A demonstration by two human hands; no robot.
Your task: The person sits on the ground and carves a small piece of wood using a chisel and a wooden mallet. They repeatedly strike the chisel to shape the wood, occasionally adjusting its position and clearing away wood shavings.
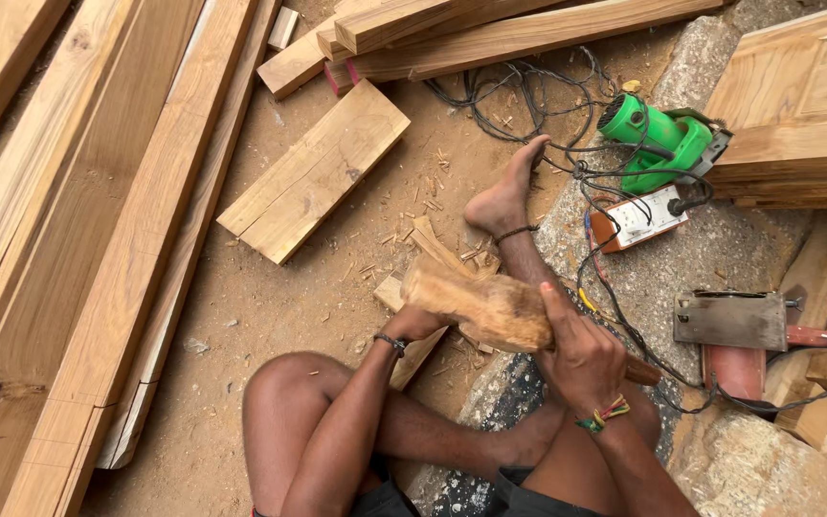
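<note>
While sitting on sandy ground, right hand (581,359) gripping wooden mallet (480,304) near its handle, left hand (415,324) bracing under head, likely steadying it; green power tool (667,142), extension socket box (638,218) lying beside foot (507,191).

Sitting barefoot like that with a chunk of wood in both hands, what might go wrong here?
Three risks, judging by the scene:
1. The bare foot rests among wood chips, so splinters seem likely.
2. Tangled black cables run right beside that foot toward the green power tool and socket box; a snag could drag them.
3. The wooden block, gripped by the right hand and steadied by the left hand, might slip onto the leg.
</note>
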